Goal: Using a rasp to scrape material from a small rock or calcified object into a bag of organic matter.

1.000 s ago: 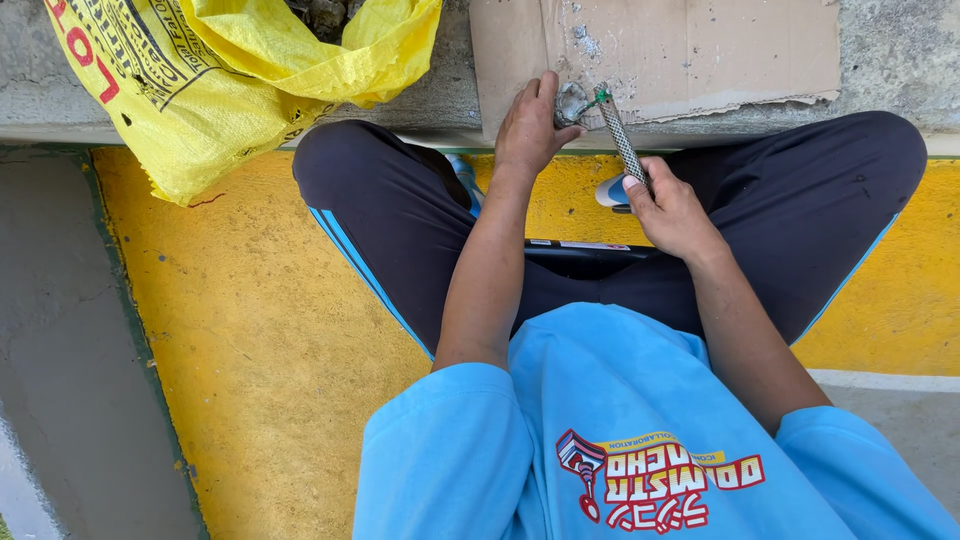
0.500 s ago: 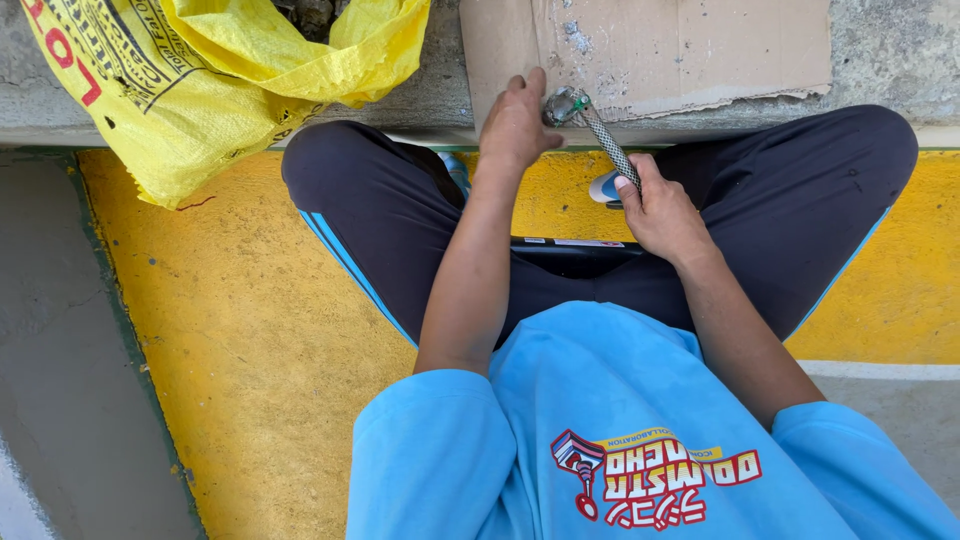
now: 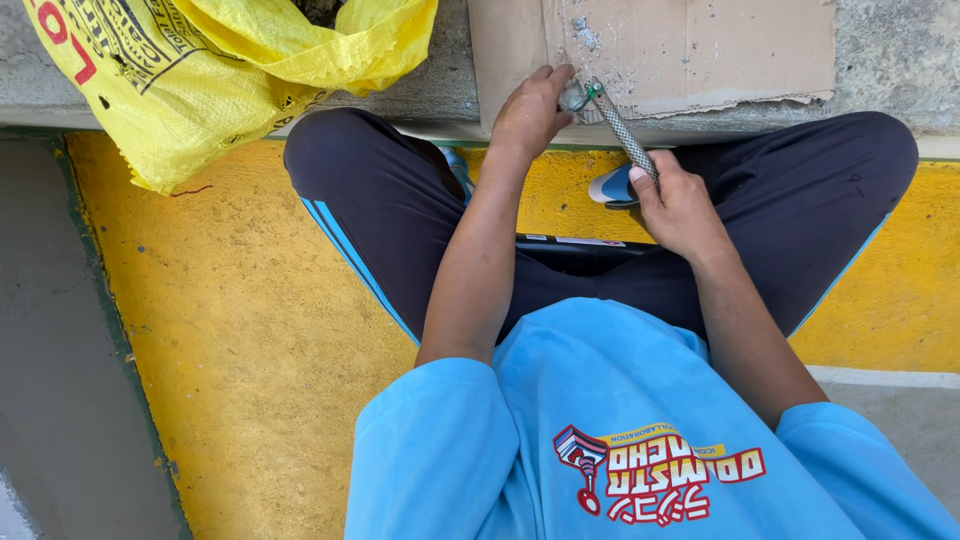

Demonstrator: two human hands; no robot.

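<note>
I sit cross-legged in dark trousers on a yellow floor. My right hand (image 3: 683,205) grips a braided metal hose (image 3: 627,135) that slants up to the left. My left hand (image 3: 530,110) pinches the small metal fitting (image 3: 574,96) with a green band at the hose's upper end. Both hands work over the lower edge of a flat piece of cardboard (image 3: 690,50) lying on a concrete ledge.
A yellow woven sack (image 3: 200,70) with printed marks rests on the concrete ledge (image 3: 440,80) at the upper left. A dark flat object (image 3: 580,247) lies across my lap. Grey floor (image 3: 50,350) borders the yellow paint on the left.
Both hands have stayed at the cardboard's edge. The hose's upper end has tilted further left, toward my left hand, which now pinches the fitting.
</note>
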